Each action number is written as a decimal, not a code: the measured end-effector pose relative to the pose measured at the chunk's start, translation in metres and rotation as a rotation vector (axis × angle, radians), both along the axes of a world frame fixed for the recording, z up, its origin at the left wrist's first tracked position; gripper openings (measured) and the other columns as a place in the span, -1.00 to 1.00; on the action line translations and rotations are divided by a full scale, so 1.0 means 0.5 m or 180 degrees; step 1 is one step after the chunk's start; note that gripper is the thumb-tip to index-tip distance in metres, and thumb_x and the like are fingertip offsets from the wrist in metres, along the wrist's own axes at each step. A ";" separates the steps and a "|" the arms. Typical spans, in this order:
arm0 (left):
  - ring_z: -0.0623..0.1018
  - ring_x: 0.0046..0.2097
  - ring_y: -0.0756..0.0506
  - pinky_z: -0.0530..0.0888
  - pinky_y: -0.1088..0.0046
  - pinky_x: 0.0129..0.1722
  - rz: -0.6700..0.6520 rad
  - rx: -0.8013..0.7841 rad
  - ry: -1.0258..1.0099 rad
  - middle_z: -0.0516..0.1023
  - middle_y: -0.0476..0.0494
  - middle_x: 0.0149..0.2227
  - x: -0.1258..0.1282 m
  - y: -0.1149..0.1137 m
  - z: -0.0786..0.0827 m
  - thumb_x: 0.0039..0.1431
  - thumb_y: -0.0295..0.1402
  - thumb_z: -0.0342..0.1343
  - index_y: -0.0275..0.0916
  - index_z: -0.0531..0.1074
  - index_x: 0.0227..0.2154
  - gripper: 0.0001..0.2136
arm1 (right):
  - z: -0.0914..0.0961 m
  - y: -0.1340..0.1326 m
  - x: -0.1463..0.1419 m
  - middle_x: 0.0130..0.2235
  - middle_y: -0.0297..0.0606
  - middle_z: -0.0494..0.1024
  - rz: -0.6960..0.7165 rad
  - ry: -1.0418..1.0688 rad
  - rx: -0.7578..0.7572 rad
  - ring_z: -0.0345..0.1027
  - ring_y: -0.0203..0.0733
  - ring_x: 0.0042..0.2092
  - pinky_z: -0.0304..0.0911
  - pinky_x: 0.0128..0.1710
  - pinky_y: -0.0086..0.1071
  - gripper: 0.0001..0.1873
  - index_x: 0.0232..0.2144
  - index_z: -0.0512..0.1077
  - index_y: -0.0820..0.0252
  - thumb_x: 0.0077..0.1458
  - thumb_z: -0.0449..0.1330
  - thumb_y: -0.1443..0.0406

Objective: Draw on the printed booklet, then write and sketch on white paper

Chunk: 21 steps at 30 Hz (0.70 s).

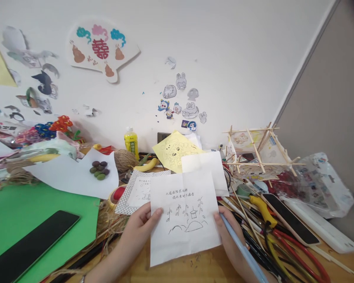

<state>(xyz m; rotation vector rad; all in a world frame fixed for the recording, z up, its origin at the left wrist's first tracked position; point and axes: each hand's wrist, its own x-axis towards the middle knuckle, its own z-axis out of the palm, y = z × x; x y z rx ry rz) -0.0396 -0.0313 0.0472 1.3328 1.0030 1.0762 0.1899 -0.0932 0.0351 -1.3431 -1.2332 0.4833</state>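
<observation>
A white sheet of paper (184, 247) with two handwritten lines and a line drawing of hanging leaves, a lantern shape and hills is held up facing me. My left hand (143, 220) pinches its left edge, thumb in front. My right hand (227, 226) grips the right edge and also has a light blue pen (243, 251) lying across it, slanting down to the right. Behind the sheet lie another white paper (214, 169), a yellow paper (174, 147) with a cartoon drawing, and a paper with a patterned border (131, 196).
Green paper with a black phone or tablet (35, 243) covers the left side. Small dark and green fruits (99, 170) lie on white paper. A yellow bottle (131, 142) stands behind. At right are a stick frame (255, 145), pliers (295, 243), a phone (290, 218) and a power strip (321, 226).
</observation>
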 end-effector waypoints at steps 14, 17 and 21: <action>0.53 -0.40 -0.17 0.44 0.40 -0.47 0.0288 0.0279 0.0351 0.51 -0.08 -0.48 -0.001 0.000 -0.004 0.05 0.08 0.10 -0.26 0.42 -0.39 -0.57 | 0.022 -0.007 0.002 -0.39 -0.28 0.53 0.0461 -0.0029 0.0035 0.43 -0.08 -0.30 0.40 -0.31 -0.35 -0.72 -0.40 0.44 0.07 0.15 0.10 0.04; 0.48 -0.43 -0.14 0.41 0.41 -0.47 0.0674 0.0616 0.0681 0.43 -0.03 -0.55 -0.012 0.013 -0.006 0.08 0.03 0.09 -0.24 0.38 -0.47 -0.62 | 0.017 -0.008 0.003 -0.43 -0.31 0.50 0.0810 -0.0130 -0.0105 0.41 -0.13 -0.35 0.38 -0.34 -0.35 -0.71 -0.45 0.41 0.07 0.19 0.07 0.06; 0.47 -0.21 -0.21 0.43 0.27 -0.24 0.1242 0.1025 0.0970 0.48 -0.16 -0.26 -0.032 0.030 -0.002 0.08 -0.09 0.09 -0.24 0.38 -0.26 -0.68 | 0.001 -0.012 -0.003 -0.51 -0.38 0.42 0.1188 -0.0338 -0.0501 0.33 -0.22 -0.45 0.30 -0.43 -0.41 -0.76 -0.46 0.36 0.10 0.19 0.11 0.14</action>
